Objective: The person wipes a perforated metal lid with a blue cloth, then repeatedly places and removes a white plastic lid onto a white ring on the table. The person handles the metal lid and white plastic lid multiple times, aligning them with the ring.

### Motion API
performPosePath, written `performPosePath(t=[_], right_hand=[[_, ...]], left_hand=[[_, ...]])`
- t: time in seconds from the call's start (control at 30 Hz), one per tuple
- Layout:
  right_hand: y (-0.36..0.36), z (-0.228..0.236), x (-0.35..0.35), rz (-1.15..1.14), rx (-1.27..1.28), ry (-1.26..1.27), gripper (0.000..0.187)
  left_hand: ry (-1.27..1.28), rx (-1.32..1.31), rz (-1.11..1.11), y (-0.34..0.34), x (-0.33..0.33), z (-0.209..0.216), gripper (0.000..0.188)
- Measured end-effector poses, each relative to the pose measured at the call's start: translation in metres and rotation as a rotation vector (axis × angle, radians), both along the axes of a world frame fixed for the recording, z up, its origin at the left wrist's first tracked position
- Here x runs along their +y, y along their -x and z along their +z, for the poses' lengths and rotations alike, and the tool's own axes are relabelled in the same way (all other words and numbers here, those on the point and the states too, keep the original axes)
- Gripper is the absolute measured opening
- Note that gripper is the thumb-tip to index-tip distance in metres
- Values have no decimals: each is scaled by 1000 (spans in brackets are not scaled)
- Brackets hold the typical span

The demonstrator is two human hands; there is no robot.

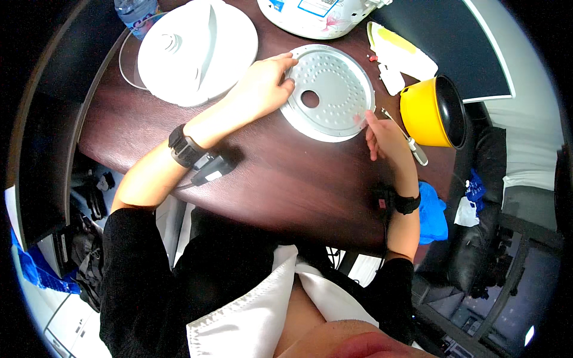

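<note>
Dimpled metal disc (pixel 334 92), flat on the dark reddish-brown surface (pixel 280 179), off-centre round hole facing up. Left hand (pixel 262 89) at left rim: fingers bent, thumb and forefinger tips slightly apart; can't tell if pinching the edge. Right hand (pixel 388 140) at lower right rim: fingers loosely curled, can't tell if gripping either. Placed on roughly opposite sides, likely for steadying or squaring the disc without covering the dimples.

Screwdriver (pixel 419 153) just beside right wrist, probably parked there for easy reach. Yellow pot (pixel 421 113) beyond it, black opening toward the right. White round lid-like part (pixel 230 65) to the left and floral white housing (pixel 322 21) behind, presumably set aside for working space. Small black device (pixel 212 170) near left forearm, blue cloth-like item (pixel 431 215) at right edge. Around the surface: dark panels, black seating (pixel 465 256) on the right, white cabinet low left.
</note>
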State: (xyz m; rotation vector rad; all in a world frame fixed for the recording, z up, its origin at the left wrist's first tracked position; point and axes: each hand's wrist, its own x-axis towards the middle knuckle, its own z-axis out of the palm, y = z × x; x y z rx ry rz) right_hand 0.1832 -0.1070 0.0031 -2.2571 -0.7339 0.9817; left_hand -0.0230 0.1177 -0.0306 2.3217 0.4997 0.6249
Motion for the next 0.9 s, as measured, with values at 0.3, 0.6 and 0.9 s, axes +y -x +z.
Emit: performPosePath(t=[0.3, 0.6, 0.9], right_hand=[[63, 86, 57, 273, -98, -63, 44], [146, 94, 232, 731, -247, -22, 64], [157, 57, 288, 596, -189, 68, 59]], left_hand=[[-27, 50, -79, 3, 1, -3, 46], [-97, 63, -111, -3, -9, -11, 28], [230, -50, -122, 2, -16, -14, 62]])
